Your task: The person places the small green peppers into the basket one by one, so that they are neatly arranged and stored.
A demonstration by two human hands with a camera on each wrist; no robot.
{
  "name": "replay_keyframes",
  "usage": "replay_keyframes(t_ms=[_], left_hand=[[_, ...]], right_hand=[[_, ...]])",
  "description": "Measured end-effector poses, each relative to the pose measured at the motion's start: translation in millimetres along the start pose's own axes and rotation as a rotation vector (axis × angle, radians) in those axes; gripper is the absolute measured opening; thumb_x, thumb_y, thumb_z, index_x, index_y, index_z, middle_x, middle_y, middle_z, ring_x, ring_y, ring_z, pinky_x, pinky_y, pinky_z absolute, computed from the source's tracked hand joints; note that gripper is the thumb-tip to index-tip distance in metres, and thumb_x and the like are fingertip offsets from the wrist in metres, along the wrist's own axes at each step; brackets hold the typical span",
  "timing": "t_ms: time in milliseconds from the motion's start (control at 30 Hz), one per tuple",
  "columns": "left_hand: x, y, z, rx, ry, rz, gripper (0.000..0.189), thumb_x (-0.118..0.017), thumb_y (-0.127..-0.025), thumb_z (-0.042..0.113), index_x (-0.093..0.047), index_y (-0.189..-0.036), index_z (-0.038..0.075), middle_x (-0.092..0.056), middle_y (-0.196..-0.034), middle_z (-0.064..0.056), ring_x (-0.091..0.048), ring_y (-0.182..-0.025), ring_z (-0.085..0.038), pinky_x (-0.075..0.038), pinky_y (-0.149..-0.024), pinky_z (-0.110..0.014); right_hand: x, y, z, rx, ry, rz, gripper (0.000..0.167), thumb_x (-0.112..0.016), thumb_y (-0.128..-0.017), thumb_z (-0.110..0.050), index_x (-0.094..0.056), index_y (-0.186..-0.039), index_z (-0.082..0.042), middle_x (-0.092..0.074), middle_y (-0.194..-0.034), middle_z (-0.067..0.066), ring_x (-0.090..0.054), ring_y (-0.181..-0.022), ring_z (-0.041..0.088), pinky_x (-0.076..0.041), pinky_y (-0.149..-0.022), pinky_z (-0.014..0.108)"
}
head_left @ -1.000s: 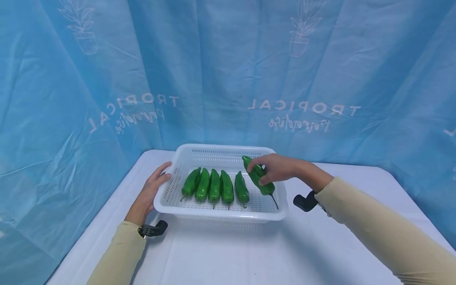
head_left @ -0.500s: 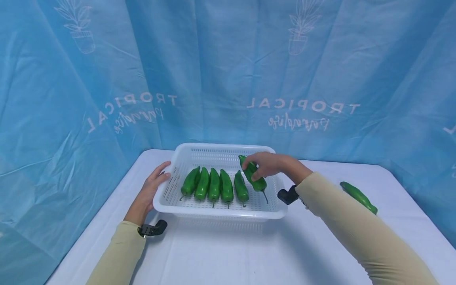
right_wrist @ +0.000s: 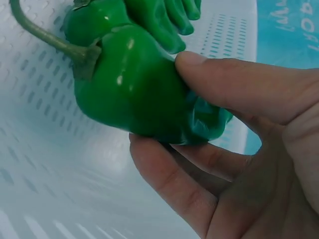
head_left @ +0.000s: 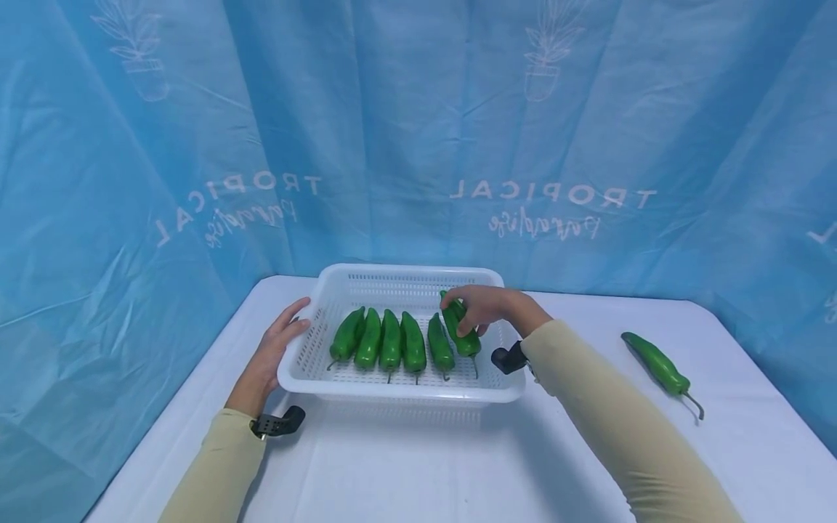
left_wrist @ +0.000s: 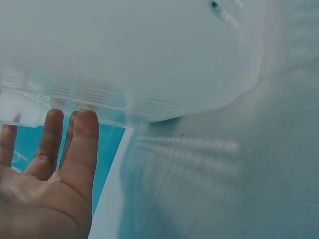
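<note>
In the head view, a white slotted plastic basket [head_left: 399, 392] holds a row of green peppers [head_left: 413, 345], stems toward the person. My right hand [head_left: 487, 305] pinches another green pepper [head_left: 468, 344] at the row's right end, low inside the basket. The right wrist view shows the thumb over this pepper [right_wrist: 132, 92] and fingers beneath it, its stem pointing away from the hand. My left hand [head_left: 269, 354] is at the basket's left side. In the left wrist view its fingers [left_wrist: 82, 144] are straight, tips against the basket's outer wall [left_wrist: 154, 74].
One more green pepper [head_left: 657, 365] lies on the white-covered table [head_left: 392, 465], right of the basket. Blue printed curtains [head_left: 405, 131] hang behind and at both sides. A black wrist device [head_left: 508, 358] sits close to the basket's right rim.
My right hand has moved left and down with the pepper, bringing it beside the row. The pepper on the table has come into sight from behind the right arm. My left hand stays put.
</note>
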State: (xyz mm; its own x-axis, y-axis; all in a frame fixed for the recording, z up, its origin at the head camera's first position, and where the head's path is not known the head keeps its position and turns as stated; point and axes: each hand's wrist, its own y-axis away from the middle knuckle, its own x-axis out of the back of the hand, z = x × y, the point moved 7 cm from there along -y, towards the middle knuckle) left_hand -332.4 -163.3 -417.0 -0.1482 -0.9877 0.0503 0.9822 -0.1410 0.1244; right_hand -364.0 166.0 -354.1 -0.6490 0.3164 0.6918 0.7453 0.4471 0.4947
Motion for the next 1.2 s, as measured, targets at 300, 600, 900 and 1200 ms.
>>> replay_keyframes(t_ms=[300,600,900,1200], left_hand=[[-0.4,1.0,-0.1,-0.002,0.018,0.002,0.062,-0.045,-0.103,0.041,-0.018,-0.158,0.035,-0.021,-0.166,-0.009,-0.032,-0.147,-0.041,-0.038,-0.112,-0.06],[-0.5,0.4,-0.1,-0.004,0.02,0.002,0.062,-0.046,-0.103,0.041,-0.018,-0.158,0.035,-0.021,-0.166,-0.008,-0.032,-0.147,-0.041,-0.039,-0.111,-0.059],[-0.3,-0.4,-1.1,0.014,0.027,0.004,0.064,-0.047,-0.102,0.043,-0.016,-0.158,0.036,-0.019,-0.167,-0.007,-0.031,-0.148,-0.041,-0.039,-0.11,-0.06],[-0.2,-0.5,-1.1,0.024,0.039,0.009,0.063,-0.048,-0.102,0.043,-0.018,-0.158,0.037,-0.021,-0.166,-0.006,-0.031,-0.148,-0.039,-0.038,-0.111,-0.058]], right_hand=[[-12,-11.8,11,-0.094,-0.077,0.034,0.08,-0.068,-0.087,0.0,-0.029,-0.154,-0.018,-0.035,-0.153,0.018,-0.054,-0.13,0.032,-0.061,-0.085,0.036],[-25,-20.1,15,-0.133,-0.108,0.002,0.079,-0.069,-0.083,0.007,-0.035,-0.15,-0.019,-0.034,-0.153,0.018,-0.052,-0.131,0.033,-0.06,-0.087,0.039],[-34,-27.2,16,-0.112,-0.127,-0.011,0.078,-0.07,-0.082,0.003,-0.037,-0.149,-0.017,-0.036,-0.152,0.019,-0.051,-0.132,0.032,-0.06,-0.09,0.038],[-37,-32.1,17,-0.144,-0.206,-0.004,0.081,-0.07,-0.083,0.001,-0.032,-0.153,-0.015,-0.037,-0.152,0.019,-0.047,-0.137,0.034,-0.059,-0.093,0.039]])
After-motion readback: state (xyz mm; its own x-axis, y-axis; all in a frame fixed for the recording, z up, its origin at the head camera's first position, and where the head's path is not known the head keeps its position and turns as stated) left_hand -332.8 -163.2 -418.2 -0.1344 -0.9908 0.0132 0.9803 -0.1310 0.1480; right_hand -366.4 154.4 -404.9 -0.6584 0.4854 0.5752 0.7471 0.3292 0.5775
